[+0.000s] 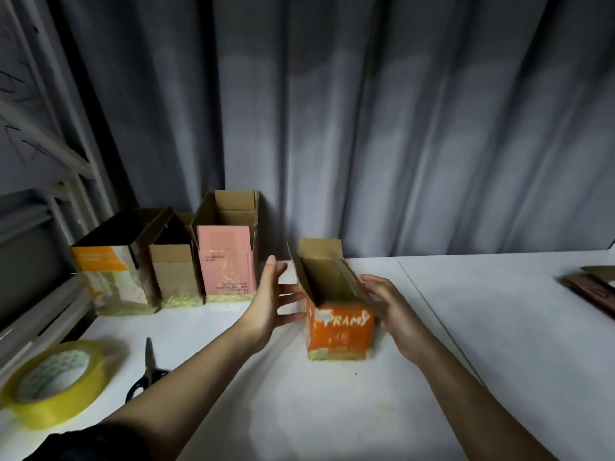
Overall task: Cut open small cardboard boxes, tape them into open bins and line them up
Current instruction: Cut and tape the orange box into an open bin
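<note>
An orange printed cardboard box (339,331) stands upright on the white table (332,414), its top flaps raised and its brown inside showing. My left hand (266,301) is at its left side, fingers straight and spread, fingertips close to or touching the wall. My right hand (396,311) lies against the right side, fingers reaching along the right flap. Three open bins stand in a row at the back left: an orange-and-white one (106,277), a plain brown one (173,274) and a pink one (228,261).
A roll of yellow tape (56,377) lies at the table's left front edge, with black-handled scissors (149,371) beside it. Flat brown cardboard (592,287) lies at the far right. A grey curtain (399,128) hangs behind the table and a metal frame (40,144) stands at left.
</note>
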